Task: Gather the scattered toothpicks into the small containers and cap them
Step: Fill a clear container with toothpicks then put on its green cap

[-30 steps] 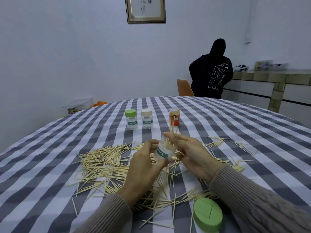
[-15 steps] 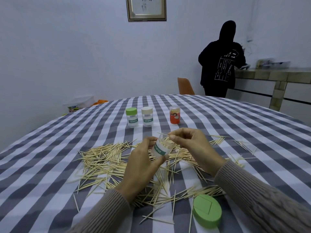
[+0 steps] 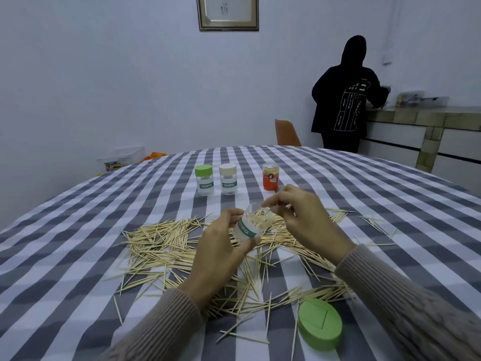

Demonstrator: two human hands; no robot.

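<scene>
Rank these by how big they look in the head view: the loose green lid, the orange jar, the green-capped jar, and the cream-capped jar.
1. Loose green lid, though it lies nearest the camera, which inflates it.
2. Green-capped jar and cream-capped jar: alike, no ranking between them.
3. Orange jar, slightly smaller.

"TOOTHPICK" on three jar labels (image 3: 207,185)

Pale wall (image 3: 104,74) with framed picture (image 3: 228,12), orange chair (image 3: 286,132), stone counter (image 3: 421,117) at right.
</scene>
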